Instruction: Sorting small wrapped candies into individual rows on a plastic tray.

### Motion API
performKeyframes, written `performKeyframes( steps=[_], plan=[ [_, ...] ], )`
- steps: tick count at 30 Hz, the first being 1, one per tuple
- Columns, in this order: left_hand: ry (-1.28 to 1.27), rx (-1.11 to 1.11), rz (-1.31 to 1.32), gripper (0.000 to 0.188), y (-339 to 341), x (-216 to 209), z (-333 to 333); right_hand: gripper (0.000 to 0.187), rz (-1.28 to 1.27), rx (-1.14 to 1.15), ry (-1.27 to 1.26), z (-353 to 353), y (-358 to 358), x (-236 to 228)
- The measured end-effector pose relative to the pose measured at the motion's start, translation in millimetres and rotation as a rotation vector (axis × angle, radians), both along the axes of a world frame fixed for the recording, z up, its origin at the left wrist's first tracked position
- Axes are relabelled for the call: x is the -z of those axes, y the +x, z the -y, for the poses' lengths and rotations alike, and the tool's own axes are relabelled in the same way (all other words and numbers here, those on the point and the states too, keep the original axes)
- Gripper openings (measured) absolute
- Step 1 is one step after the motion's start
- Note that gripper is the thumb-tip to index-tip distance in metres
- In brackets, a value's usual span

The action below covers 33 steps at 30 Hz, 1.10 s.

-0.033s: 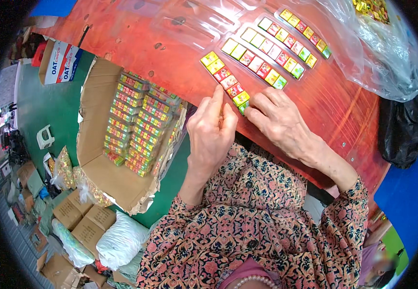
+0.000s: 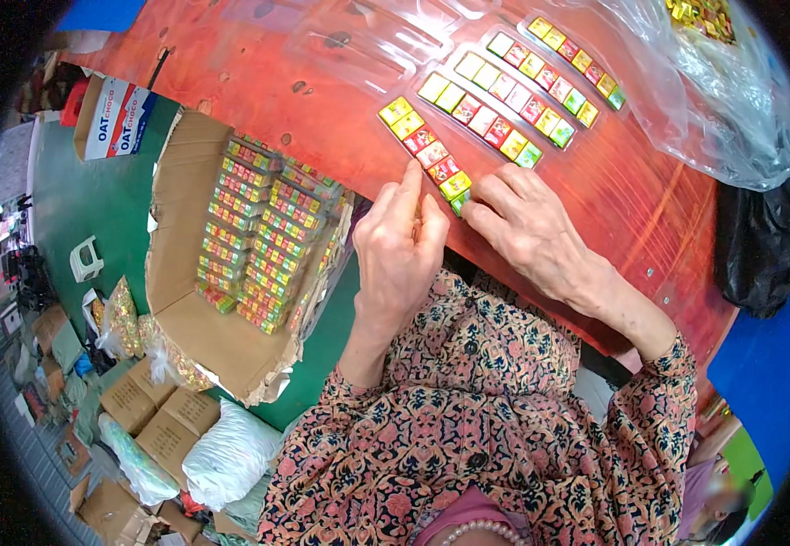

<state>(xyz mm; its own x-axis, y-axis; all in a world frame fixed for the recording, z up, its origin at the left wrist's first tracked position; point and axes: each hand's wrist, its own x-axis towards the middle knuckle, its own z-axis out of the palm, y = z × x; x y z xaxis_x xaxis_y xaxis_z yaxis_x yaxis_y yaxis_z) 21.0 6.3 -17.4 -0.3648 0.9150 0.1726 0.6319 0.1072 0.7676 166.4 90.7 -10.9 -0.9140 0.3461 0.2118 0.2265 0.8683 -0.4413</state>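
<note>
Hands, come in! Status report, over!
Left hand at colourful cube row. Right hand at its green end. Four more rows lie beyond, not under either hand.

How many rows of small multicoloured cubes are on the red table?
5: one row of small multicoloured cubes by the left hand and right hand; four parallel rows beyond it, toward the right.
</note>
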Motion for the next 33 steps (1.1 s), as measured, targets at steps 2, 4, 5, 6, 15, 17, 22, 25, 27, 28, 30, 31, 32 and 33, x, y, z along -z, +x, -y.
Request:
performKeyframes(
  steps=[2, 4, 5, 6, 15, 17, 22, 25, 27, 28, 30, 31, 32, 33],
  plan=[
    [-0.051, -0.029, 0.090, 0.031, -1.9, 0.0, 1.9, 0.024, 0.009, 0.018, 0.006, 2.1, 2.3, -1.8],
    [-0.024, -0.069, 0.178, 0.030, -3.9, 3.9, 5.1, 0.026, 0.000, 0.023, 0.022, 9.6, 7.7, -1.6],
    [0.003, -0.109, 0.268, 0.029, -5.2, 6.0, 7.1, 0.028, -0.007, 0.027, 0.036, 13.1, 9.8, -0.4],
    [0.004, -0.100, 0.270, 0.029, -5.7, 7.0, 9.0, 0.028, -0.004, 0.036, 0.039, 15.3, 12.0, 1.7],
    [-0.092, -0.190, 1.228, 0.033, -14.5, -13.9, 15.7, 0.026, -0.013, 0.080, 0.034, 15.0, 21.3, 2.2],
    [-0.005, -0.026, 1.823, 0.041, -34.2, -0.1, 22.1, 0.024, -0.028, 0.087, 0.006, 11.7, 20.9, -1.9],
    [0.190, 0.118, 2.457, 0.047, -48.7, 7.8, 21.5, 0.020, -0.097, 0.152, -0.030, -5.2, 20.7, -11.3],
    [0.259, 0.068, 2.498, 0.047, -52.1, 10.8, 23.3, 0.017, -0.117, 0.187, -0.037, -11.9, 17.8, -12.9],
    [0.304, 0.020, 2.479, 0.047, -51.1, 11.2, 23.9, 0.014, -0.134, 0.210, -0.047, -16.5, 15.0, -11.4],
    [0.344, -0.026, 2.460, 0.048, -50.0, 11.2, 22.9, 0.014, -0.135, 0.203, -0.041, -18.2, 13.9, -11.2],
    [0.385, -0.093, 2.462, 0.049, -46.6, 6.1, 19.0, 0.013, -0.093, 0.215, -0.065, -21.8, 10.6, -11.8],
    [0.414, -0.165, 2.463, 0.049, -45.3, 4.1, 17.8, 0.013, -0.098, 0.199, -0.060, -23.5, 8.5, -12.6],
    [0.438, -0.163, 2.456, 0.049, -45.2, 3.9, 16.9, 0.013, -0.082, 0.204, -0.045, -24.9, 6.2, -13.7],
    [0.430, -0.147, 2.447, 0.049, -44.8, 4.1, 15.4, 0.012, -0.065, 0.212, -0.030, -26.2, 4.4, -14.6]
  ],
)
